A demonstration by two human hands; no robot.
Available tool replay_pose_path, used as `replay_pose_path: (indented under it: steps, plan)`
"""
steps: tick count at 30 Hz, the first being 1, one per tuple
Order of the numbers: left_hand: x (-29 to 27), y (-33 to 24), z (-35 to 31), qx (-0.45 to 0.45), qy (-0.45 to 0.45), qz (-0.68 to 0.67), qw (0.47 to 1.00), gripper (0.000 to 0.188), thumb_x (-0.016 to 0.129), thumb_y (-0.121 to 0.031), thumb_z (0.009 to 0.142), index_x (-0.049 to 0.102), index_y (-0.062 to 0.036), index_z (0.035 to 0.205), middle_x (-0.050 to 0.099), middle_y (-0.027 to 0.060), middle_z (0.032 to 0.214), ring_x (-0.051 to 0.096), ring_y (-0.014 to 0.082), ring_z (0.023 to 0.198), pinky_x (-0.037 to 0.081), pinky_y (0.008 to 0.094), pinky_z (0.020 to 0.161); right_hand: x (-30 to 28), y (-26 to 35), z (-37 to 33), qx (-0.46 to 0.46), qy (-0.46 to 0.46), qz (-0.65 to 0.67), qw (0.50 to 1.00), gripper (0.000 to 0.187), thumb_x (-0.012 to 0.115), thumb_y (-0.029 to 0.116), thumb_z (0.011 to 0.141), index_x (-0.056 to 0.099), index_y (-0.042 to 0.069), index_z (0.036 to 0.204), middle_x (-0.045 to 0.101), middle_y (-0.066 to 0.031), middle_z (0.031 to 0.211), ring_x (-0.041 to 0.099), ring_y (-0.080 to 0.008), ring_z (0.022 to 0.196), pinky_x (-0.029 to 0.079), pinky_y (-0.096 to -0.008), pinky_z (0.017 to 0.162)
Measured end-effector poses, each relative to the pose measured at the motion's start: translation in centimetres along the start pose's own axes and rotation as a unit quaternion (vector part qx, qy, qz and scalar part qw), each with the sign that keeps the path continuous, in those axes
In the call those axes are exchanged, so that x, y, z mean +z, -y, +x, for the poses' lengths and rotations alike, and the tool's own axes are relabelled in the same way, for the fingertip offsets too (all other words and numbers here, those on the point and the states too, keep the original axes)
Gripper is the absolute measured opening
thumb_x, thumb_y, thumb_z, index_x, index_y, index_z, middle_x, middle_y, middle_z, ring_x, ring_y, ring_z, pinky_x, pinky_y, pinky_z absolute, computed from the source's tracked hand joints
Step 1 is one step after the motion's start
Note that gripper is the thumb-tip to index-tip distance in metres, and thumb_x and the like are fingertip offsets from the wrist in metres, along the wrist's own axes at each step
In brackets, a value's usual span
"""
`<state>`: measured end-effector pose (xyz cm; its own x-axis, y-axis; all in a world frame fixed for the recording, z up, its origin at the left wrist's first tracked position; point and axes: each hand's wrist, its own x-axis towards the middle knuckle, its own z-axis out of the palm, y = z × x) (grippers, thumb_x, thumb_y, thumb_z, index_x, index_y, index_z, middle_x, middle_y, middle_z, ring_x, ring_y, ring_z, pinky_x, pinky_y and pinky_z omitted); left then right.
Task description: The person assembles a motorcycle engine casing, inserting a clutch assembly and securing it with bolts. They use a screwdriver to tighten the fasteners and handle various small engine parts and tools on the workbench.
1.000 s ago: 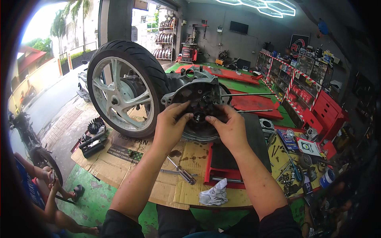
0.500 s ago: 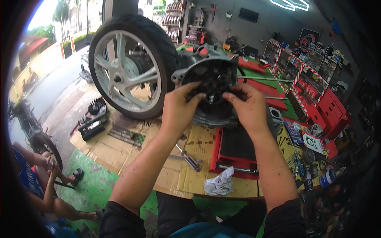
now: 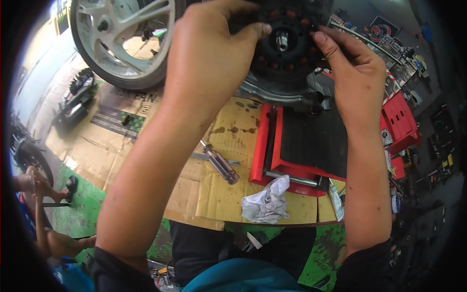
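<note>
Both my hands are at a round black stator [image 3: 290, 64] with copper-coloured windings, which sits around a shiny metal shaft [image 3: 281, 42] on a dark engine case [image 3: 282, 93]. My left hand [image 3: 206, 53] grips its left side; the thumb rests near the shaft and the fingertips run into shadow at the top edge. On the right side my right hand [image 3: 357, 70] pinches the rim, thumb in front and fingers bent behind. The case's upper part lies outside the picture.
Beside the engine at left stands a white-spoked wheel [image 3: 121, 41]. A red stand with a black top [image 3: 314, 141] is below the case. On the cardboard [image 3: 189, 194] lie a screwdriver [image 3: 221, 165], a crumpled rag [image 3: 267, 202] and black finned parts [image 3: 75, 104]. Someone's legs [image 3: 48, 190] show at far left.
The view has come closer and tilted down, so engine and wheel sit higher and larger. Both hands remain on the stator, the right thumb now farther from the shaft.
</note>
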<state>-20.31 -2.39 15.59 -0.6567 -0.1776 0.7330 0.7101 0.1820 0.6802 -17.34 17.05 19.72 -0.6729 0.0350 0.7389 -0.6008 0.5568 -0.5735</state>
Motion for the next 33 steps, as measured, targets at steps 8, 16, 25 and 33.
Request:
replay_pose_path:
  steps: [8, 16, 25, 33]
  plan:
    - [0.5, 0.9, 0.3, 0.036, -0.012, 0.063, 0.997, 0.030, 0.081, -0.012, 0.094, 0.078, 0.0028, 0.119, 0.079, 0.0095, 0.091, 0.072, 0.0111, 0.077, 0.055, 0.0267, 0.071, 0.7, -0.8, -1.1, -0.007, 0.011, -0.007, 1.000, 0.037, 0.081, 0.010, 0.096, 0.072, -0.007, 0.127, 0.080, -0.0097, 0.104, 0.072, -0.0098, 0.094, 0.056, -0.0249, 0.085]
    - [0.4, 1.0, 0.6, 0.051, -0.011, 0.105, 0.993, 0.029, 0.079, -0.012, 0.095, 0.078, 0.0026, 0.120, 0.079, 0.0113, 0.091, 0.072, 0.0139, 0.076, 0.056, 0.0290, 0.072, 0.8, -1.0, -0.7, -0.029, -0.016, -0.100, 0.994, 0.033, 0.084, 0.016, 0.094, 0.079, 0.000, 0.122, 0.077, -0.0108, 0.108, 0.072, -0.0155, 0.096, 0.056, -0.0299, 0.087]
    - [0.0, 0.4, 0.9, 0.073, 0.003, 0.168, 0.983, 0.029, 0.077, -0.013, 0.096, 0.078, 0.0025, 0.120, 0.079, 0.0134, 0.091, 0.073, 0.0171, 0.076, 0.056, 0.0315, 0.073, 0.0, -2.4, 0.3, -0.130, -0.025, -0.189, 0.973, 0.054, 0.088, 0.031, 0.089, 0.067, -0.001, 0.127, 0.071, -0.0177, 0.121, 0.067, -0.0286, 0.118, 0.052, -0.0400, 0.100]
    - [-1.0, 1.8, 1.4, 0.169, -0.023, 0.135, 0.976, 0.031, 0.086, -0.013, 0.088, 0.080, 0.0010, 0.115, 0.078, 0.0101, 0.095, 0.074, 0.0187, 0.081, 0.055, 0.0333, 0.074, -0.1, -2.9, -0.4, -0.118, -0.025, -0.196, 0.973, 0.068, 0.084, 0.045, 0.092, 0.060, -0.006, 0.130, 0.070, -0.0241, 0.126, 0.068, -0.0365, 0.120, 0.052, -0.0439, 0.105]
